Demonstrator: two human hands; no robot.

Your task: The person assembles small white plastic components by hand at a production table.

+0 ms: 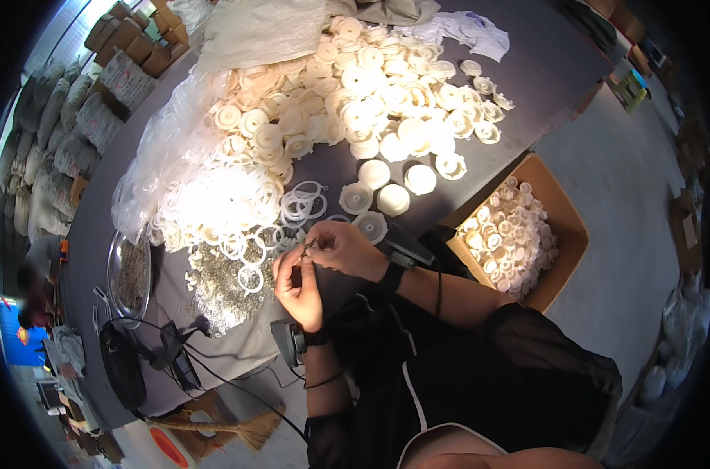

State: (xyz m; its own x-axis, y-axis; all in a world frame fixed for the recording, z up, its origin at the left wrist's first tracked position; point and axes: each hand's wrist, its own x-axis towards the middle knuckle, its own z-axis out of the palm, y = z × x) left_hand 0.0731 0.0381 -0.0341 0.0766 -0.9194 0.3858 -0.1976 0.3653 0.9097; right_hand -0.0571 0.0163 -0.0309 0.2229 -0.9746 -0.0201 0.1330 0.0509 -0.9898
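Observation:
My left hand (299, 295) and my right hand (346, 248) meet fingertip to fingertip above the table's near edge. Both are closed in a pinch around something small and dark, too small to name. Just left of my left hand lies a thin white ring (250, 277), at the edge of a spread of small clear and metallic pieces (224, 293). Beyond my hands are several loose white rings (304, 202). Round white plastic caps (392, 200) stand past my right hand, some domed side up and some showing a recessed face.
A large heap of cream plastic parts (355, 86) covers the table's far side, beside a clear plastic bag (163, 144). Left stands a metal bowl (113, 270) of tiny pieces. A cardboard box (571, 234) of small white parts sits at right. Black cables (238, 384) hang near the left.

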